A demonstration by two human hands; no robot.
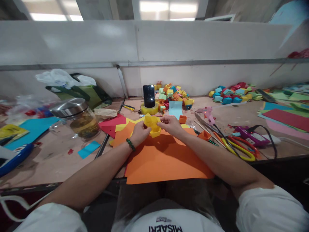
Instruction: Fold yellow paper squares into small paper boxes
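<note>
Folded yellow paper sits pinched between left fingers and right fingers.

It's fairly bright in here, the light strongest at the panes above and beyond the phone, which burn out to white. A hazy glare sits on the partition, up and left of the phone, whose dark screen carries pinpoint reflections. Nearer than the phone, the hands throw soft shadows on the orange paper, and beneath the desk it turns murky. Far left of the phone, clear plastic looks smeary; low and right of it, a sleeve stretches.
</note>
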